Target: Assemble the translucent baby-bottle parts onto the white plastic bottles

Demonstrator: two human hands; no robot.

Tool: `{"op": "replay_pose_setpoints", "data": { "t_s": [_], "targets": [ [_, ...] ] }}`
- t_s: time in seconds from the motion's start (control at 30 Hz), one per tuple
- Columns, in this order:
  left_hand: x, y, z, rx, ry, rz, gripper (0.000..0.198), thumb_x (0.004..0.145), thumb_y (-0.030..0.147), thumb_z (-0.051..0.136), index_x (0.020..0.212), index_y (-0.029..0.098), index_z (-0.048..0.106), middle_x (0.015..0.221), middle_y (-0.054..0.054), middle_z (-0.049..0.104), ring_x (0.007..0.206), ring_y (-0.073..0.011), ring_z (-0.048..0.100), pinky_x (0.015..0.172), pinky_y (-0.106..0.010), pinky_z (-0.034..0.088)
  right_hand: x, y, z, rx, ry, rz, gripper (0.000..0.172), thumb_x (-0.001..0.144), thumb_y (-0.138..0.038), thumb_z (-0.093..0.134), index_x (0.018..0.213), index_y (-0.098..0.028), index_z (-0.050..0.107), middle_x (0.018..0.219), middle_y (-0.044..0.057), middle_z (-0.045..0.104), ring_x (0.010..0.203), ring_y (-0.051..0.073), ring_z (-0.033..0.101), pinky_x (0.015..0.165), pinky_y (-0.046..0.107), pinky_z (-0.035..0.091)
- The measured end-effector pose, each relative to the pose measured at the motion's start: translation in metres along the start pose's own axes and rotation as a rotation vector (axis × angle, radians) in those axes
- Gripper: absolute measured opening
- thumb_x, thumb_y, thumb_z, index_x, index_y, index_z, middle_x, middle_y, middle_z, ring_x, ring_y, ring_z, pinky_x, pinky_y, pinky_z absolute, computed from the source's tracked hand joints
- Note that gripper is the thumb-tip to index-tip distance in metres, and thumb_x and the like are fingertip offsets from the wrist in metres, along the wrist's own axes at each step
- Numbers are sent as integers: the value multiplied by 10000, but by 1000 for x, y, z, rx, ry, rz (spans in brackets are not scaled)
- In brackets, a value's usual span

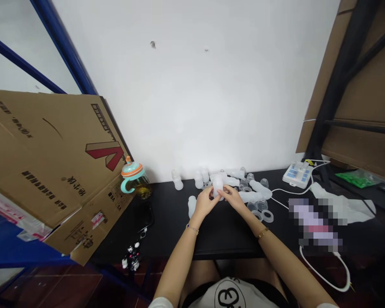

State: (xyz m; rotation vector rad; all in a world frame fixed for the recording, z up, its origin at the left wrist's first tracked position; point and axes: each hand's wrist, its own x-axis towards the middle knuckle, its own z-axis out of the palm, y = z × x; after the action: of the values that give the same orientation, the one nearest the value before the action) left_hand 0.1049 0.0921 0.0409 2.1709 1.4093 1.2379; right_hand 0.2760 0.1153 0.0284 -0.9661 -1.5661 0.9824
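Note:
Both my hands meet over the black table (218,231) and grip one small translucent white bottle (217,185). My left hand (204,201) pinches it from the left side. My right hand (233,196) pinches it from the right. Just behind and to the right lies a pile of similar translucent bottles (244,186), with clear rings (265,215) in front of it. One more bottle lies flat (191,205) just left of my left hand.
A large tilted cardboard box (51,167) fills the left side. Beside it stands a teal and orange sippy cup (133,177), with a phone (144,216) in front of it. A white power strip (297,174) with cables sits at the right, near plastic bags (346,203).

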Motion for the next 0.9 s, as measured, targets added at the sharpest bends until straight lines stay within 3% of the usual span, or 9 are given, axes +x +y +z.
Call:
{"op": "replay_pose_setpoints", "data": {
  "t_s": [0.23,0.4,0.6,0.73,0.9],
  "targets": [
    [-6,-2,-1,58,-1,-7,332,899,458,641,1107,207,698,887,-29,690,710,-163,607,678,-276,477,-2,3,2,12,-45,31,468,836,-580,653,1081,-188,733,861,44,721,739,190,628,498,227,448],
    [-6,-4,2,71,28,-14,336,884,479,666,1060,193,690,910,-29,681,692,-148,602,683,-274,484,-1,0,2,23,-41,32,469,827,-584,655,1065,-188,731,945,55,742,731,179,632,490,221,456],
    [-7,-8,3,40,3,-45,484,855,472,701,1255,210,629,1051,-54,704,751,-167,652,694,-293,528,-2,-1,3,21,-30,29,464,832,-561,655,1086,-181,732,968,68,751,704,174,630,474,222,459],
    [-8,-7,9,-13,11,-62,765,838,434,724,1504,243,401,1193,-82,698,897,-212,696,730,-331,563,-2,1,4,-22,42,48,482,797,-534,699,1118,-176,733,1038,86,752,720,175,630,518,243,498],
    [-8,-8,14,-150,9,-72,828,818,369,743,1526,230,337,1278,-123,673,982,-227,697,697,-327,586,-2,4,5,-27,88,68,542,758,-521,746,1166,-165,716,1161,119,729,770,185,650,521,253,530]
  ]
}}
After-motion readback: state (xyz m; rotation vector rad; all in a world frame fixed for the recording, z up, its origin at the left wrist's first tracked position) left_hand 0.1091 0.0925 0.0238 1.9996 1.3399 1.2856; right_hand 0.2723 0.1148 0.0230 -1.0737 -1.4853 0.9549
